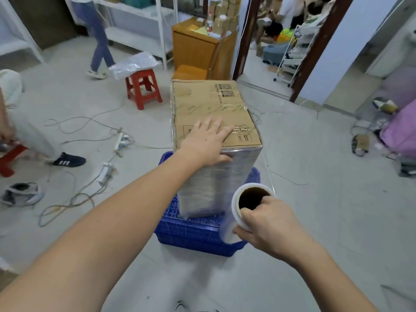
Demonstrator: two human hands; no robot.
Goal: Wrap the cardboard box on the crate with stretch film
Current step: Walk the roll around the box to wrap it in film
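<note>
A tall cardboard box (209,102) stands upright on an overturned blue plastic crate (191,235) in the middle of the floor. Clear stretch film covers the box's near side face. My left hand (207,140) rests flat on the box's top near its front edge, fingers straight, thumb over the edge. My right hand (265,221) grips the stretch film roll (245,203) at its top end, fingers hooked into the brown cardboard core, just right of the box's lower front corner. A sheet of film runs from the roll to the box.
A red stool (144,88) with a plastic sheet stands behind left. Cables and power strips (108,172) trail across the floor at left. A seated person's leg and shoe (67,159) are at left, another person walks at the back. A wooden cabinet (198,48) stands behind the box.
</note>
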